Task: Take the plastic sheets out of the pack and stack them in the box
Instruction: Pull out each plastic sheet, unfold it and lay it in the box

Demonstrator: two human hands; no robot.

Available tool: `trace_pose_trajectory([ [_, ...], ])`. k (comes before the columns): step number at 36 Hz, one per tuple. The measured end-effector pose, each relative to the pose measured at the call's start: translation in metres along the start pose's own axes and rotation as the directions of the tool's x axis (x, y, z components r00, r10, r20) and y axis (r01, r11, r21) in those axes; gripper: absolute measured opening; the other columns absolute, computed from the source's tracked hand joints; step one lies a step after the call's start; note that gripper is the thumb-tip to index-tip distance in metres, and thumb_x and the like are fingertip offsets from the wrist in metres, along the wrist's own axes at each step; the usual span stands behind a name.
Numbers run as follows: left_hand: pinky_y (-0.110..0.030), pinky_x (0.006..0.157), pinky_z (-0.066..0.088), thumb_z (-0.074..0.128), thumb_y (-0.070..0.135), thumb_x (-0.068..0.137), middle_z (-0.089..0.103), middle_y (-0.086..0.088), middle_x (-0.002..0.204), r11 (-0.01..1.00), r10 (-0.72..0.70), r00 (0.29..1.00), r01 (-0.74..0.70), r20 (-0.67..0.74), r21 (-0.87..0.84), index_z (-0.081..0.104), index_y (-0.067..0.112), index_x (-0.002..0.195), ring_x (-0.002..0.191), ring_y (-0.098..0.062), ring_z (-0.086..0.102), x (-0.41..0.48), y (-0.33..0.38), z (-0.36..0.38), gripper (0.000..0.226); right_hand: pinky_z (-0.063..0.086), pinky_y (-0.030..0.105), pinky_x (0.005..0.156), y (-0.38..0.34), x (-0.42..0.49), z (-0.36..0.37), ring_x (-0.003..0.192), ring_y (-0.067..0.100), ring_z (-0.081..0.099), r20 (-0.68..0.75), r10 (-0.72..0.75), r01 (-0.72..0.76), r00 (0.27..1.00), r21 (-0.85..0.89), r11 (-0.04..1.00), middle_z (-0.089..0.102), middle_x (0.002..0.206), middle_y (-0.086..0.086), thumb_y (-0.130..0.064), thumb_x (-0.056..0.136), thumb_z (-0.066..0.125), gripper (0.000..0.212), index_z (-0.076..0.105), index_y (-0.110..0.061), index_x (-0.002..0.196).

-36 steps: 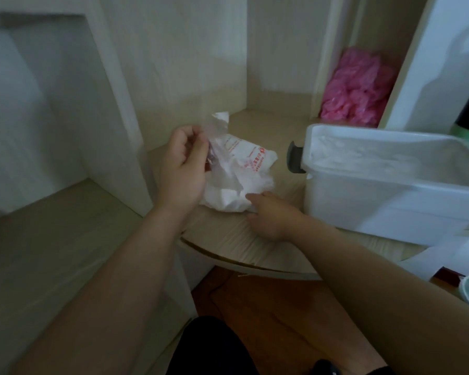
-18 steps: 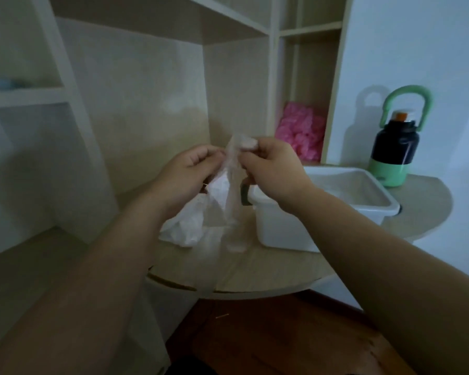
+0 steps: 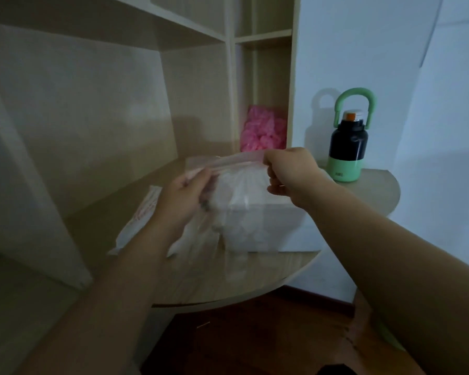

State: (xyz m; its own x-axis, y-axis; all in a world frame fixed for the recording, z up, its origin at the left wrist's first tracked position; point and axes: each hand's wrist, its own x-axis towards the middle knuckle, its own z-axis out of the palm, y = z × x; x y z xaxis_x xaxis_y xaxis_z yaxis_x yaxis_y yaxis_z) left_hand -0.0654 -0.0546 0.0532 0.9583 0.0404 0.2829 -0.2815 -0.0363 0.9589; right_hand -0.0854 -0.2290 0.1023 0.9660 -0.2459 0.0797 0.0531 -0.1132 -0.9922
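While the left grip (image 3: 184, 201) and the right grip (image 3: 290, 171) are both raised over the tabletop (image 3: 228, 282), a thin clear plastic sheet (image 3: 238, 165) is stretched between them. The right grip pinches one top corner of the sheet between its curled fingers and thumb. The left grip sits a little lower, with its fingers curled round the sheet's other top end. The top edge of the sheet therefore slopes up from the left grip to the right. The rest of the sheet hangs below both grips, and its lower end is too blurred to tell whether it touches the tabletop.

Just behind and below the grips, seen partly through the sheet, a white box (image 3: 282, 226) stands on the tabletop; its contents cannot be made out. The pack (image 3: 142, 215), white with red print, lies on the tabletop just to the left of the left grip, partly hidden by the forearm.

Beyond the right grip and to its right, a dark bottle (image 3: 348, 143) with a green base and a green loop handle stands upright on the tabletop. Beyond the gap between the grips, a pink bundle (image 3: 263, 128) sits in a narrow compartment of the shelf unit (image 3: 266, 63).
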Motion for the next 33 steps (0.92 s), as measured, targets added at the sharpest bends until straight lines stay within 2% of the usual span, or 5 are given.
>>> trace_pose_trajectory([
  [8,-0.016,0.054,0.037,0.060,0.020,0.093,0.058,0.011,0.059,0.903,0.090,0.951,-0.203,0.295,0.379,0.067,0.014,0.078,0.055,-0.002,0.047,0.035,0.040,0.007,0.018,0.033,0.038,0.107,-0.002,0.015,-0.014,0.133,0.023,0.036,0.268,-0.427,0.504,0.864,-0.487,0.714,0.030,0.150,0.005,-0.040,0.073,0.073,0.095,0.017,-0.025,0.149],
  [14,-0.013,0.056,0.041,0.073,0.020,0.083,0.064,-0.005,0.078,0.821,0.091,0.900,-0.310,0.426,0.480,0.073,0.011,0.091,0.062,-0.002,0.051,0.056,0.063,0.022,0.012,0.043,0.023,0.066,-0.013,0.028,-0.012,0.075,0.011,0.055,0.272,-0.483,0.548,0.832,-0.538,0.641,0.062,0.086,0.001,-0.027,0.092,0.058,0.019,0.064,-0.013,0.103],
  [21,-0.034,0.093,0.047,0.072,0.039,0.079,0.062,-0.003,0.119,0.575,0.375,0.925,-0.289,0.068,0.766,0.055,0.020,0.132,0.108,-0.023,0.058,0.089,0.033,0.022,0.059,0.042,0.021,0.042,0.012,0.068,-0.042,0.058,0.015,0.049,-0.038,-0.063,0.044,0.997,-0.372,0.927,0.052,0.079,0.009,-0.009,0.094,0.043,0.012,0.055,-0.006,0.094],
  [27,-0.021,0.090,0.034,0.074,0.029,0.081,0.053,-0.006,0.121,0.529,0.350,0.847,-0.531,0.400,0.662,0.060,0.020,0.128,0.110,-0.017,0.051,0.078,0.017,0.041,0.050,0.043,0.025,0.047,0.032,0.090,-0.065,0.057,0.016,0.052,-0.042,0.030,-0.051,0.999,-0.706,0.706,0.054,0.072,0.007,-0.011,0.091,0.052,0.021,0.060,0.004,0.104],
  [33,-0.035,0.103,0.041,0.074,0.043,0.078,0.058,0.008,0.125,0.469,-0.116,0.813,-0.461,0.570,0.753,0.066,0.030,0.119,0.117,-0.012,0.052,0.075,0.008,0.051,0.043,0.047,0.033,0.073,0.030,0.092,-0.067,0.082,0.025,0.056,-0.003,-0.094,0.034,0.996,-0.920,0.392,0.056,0.085,0.008,-0.021,0.095,0.051,0.025,0.058,0.000,0.108],
])
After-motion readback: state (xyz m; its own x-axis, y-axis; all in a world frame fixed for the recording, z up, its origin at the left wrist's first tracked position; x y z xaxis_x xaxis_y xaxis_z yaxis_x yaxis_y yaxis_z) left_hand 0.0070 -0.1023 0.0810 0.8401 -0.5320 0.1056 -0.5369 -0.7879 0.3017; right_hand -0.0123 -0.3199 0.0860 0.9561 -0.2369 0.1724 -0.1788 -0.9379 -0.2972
